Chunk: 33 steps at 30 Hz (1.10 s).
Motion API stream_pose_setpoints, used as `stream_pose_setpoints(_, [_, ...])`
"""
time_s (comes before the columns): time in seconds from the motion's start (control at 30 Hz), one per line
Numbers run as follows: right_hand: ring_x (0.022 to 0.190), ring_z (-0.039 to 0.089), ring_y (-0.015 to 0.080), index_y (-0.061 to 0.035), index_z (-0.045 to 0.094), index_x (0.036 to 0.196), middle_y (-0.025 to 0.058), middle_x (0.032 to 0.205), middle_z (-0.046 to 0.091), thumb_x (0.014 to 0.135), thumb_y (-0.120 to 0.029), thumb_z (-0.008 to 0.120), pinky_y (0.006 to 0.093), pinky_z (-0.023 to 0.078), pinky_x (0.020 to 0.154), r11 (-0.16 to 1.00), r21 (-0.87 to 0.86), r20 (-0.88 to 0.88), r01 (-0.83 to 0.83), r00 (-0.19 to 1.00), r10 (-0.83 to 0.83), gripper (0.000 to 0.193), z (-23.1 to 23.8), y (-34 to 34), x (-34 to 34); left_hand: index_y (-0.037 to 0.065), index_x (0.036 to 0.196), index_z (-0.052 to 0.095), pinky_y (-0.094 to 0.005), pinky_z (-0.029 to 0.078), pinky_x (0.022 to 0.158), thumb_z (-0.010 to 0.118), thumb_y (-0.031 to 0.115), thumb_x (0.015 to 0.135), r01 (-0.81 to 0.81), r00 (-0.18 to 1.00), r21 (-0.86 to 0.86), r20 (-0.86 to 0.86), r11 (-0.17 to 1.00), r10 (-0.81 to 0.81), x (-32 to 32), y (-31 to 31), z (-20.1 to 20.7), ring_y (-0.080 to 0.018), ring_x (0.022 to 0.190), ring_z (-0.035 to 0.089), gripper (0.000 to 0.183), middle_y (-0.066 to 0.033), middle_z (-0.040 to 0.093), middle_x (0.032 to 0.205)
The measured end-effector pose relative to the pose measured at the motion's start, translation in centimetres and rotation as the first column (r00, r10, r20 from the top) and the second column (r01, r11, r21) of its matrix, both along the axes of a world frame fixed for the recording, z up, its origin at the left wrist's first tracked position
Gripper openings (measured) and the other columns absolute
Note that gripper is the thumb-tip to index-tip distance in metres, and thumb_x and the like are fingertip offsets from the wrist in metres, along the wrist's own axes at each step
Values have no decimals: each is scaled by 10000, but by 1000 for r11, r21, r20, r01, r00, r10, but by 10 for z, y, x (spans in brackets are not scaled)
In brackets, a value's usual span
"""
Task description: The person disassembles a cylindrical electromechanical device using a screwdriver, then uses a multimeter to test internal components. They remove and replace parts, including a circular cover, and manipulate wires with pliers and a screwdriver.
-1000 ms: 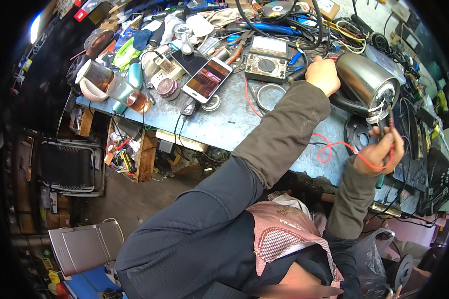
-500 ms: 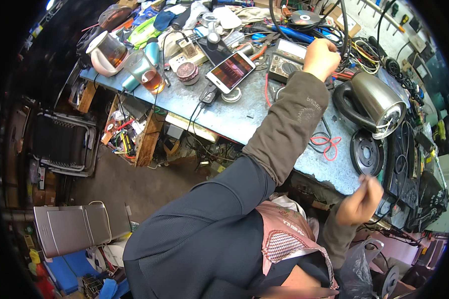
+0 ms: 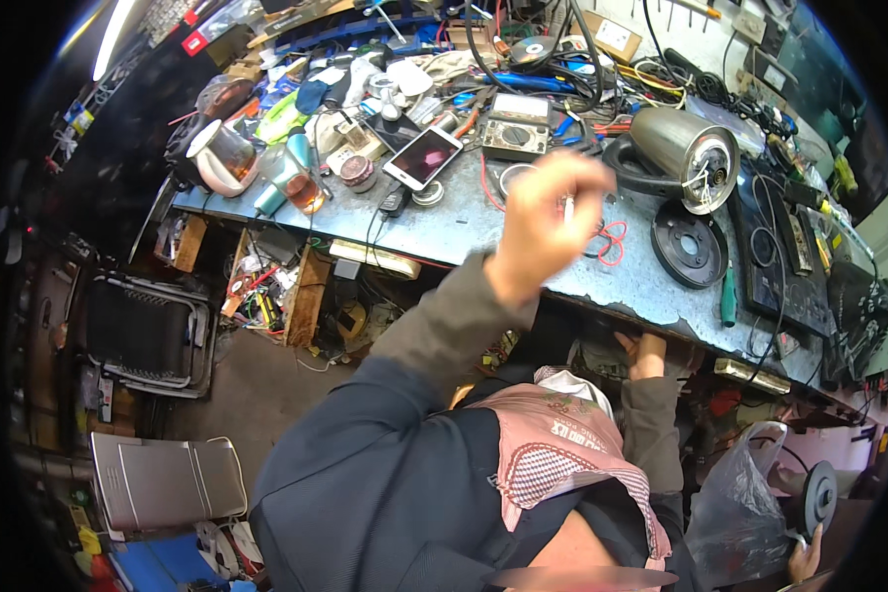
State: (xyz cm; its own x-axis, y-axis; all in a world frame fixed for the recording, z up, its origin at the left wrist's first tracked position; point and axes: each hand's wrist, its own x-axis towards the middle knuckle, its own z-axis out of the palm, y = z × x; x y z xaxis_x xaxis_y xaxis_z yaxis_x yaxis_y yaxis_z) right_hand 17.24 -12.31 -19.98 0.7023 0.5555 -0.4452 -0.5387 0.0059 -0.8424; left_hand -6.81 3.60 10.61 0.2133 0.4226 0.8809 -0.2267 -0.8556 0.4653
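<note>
My left hand is raised over the front of the bench, blurred, its fingers curled round something small and pale that I cannot make out. Down at the bench's front edge is my right hand; its fingers are mostly hidden under the edge. Beyond the left hand lies a steel electric kettle on its side, its underside exposed with white wires hanging out. A round black base part rests beside it. Red test-lead wire loops near the left hand, and a multimeter stands behind.
A green-handled screwdriver lies right of the base part. On the left are a white phone, a round tin and a glass jug. At lower right, another person's hand touches a dark disc by a plastic bag.
My left hand has drawn back from beside the multimeter toward me. The right hand has moved left and down to the bench edge. Another person's hand has come into view at lower right.
</note>
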Motion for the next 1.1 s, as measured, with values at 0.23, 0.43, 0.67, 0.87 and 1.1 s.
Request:
stream_pose_setpoints(0.23, [1087, 763, 413, -125, 622, 1455, 143, 1368, 707, 1130, -447, 552, 593, 675, 830, 914, -26, -165, -406, 903, 396, 463, -10, 26, -7, 6, 1119, 765, -373, 605, 821, 717, -58, 906, 186, 762, -337, -544, 923, -352, -80, -91, -113, -308, 940, 760, 227, -147, 756, 1034])
stream_pose_setpoints(0.43, [1223, 713, 417, -33, 576, 1517, 191, 1419, 667, 1110, -359, 622, 568, 667, 928, 930, 144, -60, -339, 935, 350, 523, -8, 24, -43, -38, 1201, 753, -313, 602, 916, 671, -48, 971, 26, 766, -890, -275, 455, -581, -90, -86, -206, -147, 1008, 733, 245, -91, 776, 1064])
stream_pose_setpoints(0.67, [1147, 693, 318, 17, 521, 1548, 167, 1342, 672, 970, -203, 790, 492, 621, 876, 985, 136, -95, 109, 991, -97, 675, 58, -40, -85, -37, 1445, 624, -377, 615, 893, 683, 137, 1048, -158, 784, -982, -189, 105, -591, -64, -59, -219, -220, 996, 730, 437, -136, 743, 1255])
stream_pose_setpoints(0.87, [1048, 724, 208, 36, 726, 1331, 92, 1160, 773, 934, -186, 752, 362, 575, 960, 915, 343, 3, 211, 974, -226, 455, 47, -156, -52, 42, 1457, 579, -592, 471, 1206, 448, 327, 1174, 121, 860, -890, 315, -439, -401, 20, -37, -261, -431, 1369, 631, 423, -220, 682, 1451])
stream_pose_setpoints(1.1, [1124, 698, 197, 19, 731, 1323, 104, 1255, 757, 1011, -245, 659, 333, 530, 1030, 993, 105, 252, 52, 965, -77, 415, 34, -300, -15, 114, 1347, 703, -465, 620, 998, 542, 596, 1135, -267, 392, -906, 209, -329, -896, 103, -132, -296, -283, 1164, 735, 551, -134, 759, 1322])
